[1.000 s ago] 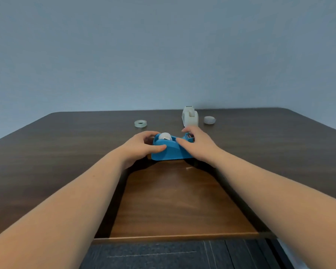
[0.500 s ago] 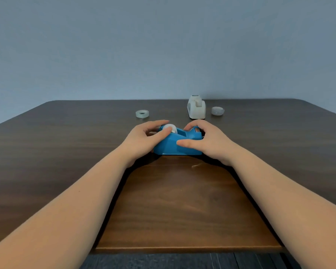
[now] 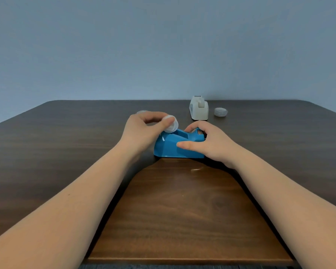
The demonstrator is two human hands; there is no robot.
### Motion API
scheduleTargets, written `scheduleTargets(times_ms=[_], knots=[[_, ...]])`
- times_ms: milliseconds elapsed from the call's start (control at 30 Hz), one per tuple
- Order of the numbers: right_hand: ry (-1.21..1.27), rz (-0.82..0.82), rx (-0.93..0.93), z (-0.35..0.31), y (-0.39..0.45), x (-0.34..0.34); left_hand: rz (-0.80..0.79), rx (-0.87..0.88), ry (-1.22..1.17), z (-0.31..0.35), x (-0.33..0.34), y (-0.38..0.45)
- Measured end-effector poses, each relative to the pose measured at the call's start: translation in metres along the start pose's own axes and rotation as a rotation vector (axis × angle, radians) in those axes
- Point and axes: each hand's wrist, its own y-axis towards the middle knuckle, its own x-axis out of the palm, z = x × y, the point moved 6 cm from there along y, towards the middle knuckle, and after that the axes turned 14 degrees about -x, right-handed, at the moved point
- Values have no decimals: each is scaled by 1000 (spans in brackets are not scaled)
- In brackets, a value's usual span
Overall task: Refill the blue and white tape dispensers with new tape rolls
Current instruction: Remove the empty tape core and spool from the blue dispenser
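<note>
Both forearms reach forward over the dark wooden table (image 3: pixel 47 152). The left hand (image 3: pixel 144 131) is raised just above the rear of the blue tape dispenser (image 3: pixel 171 146), thumb and curled fingers pinching a small white spool (image 3: pixel 171 124) clear of its cradle. The right hand (image 3: pixel 208 142) steadies the dispenser's front end, thumb flat along the near side and fingers curved over the top. Farther back stand the white tape dispenser (image 3: pixel 199 111) and, beside it, a tape roll (image 3: pixel 220 112).
</note>
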Motion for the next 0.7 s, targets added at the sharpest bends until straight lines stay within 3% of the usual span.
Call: scheduleTargets(times_ms=[67, 233, 400, 700], knots=[[-93, 38, -70, -10, 1, -3, 11, 11, -75, 5, -2, -3], [-84, 422, -220, -45, -5, -22, 17, 27, -77, 10, 2, -10], [-112, 352, -262, -59, -9, -12, -1, 43, -111, 14, 6, -14], [-171, 410, -347, -63, -11, -12, -67, 6, -223, 16, 3, -12]])
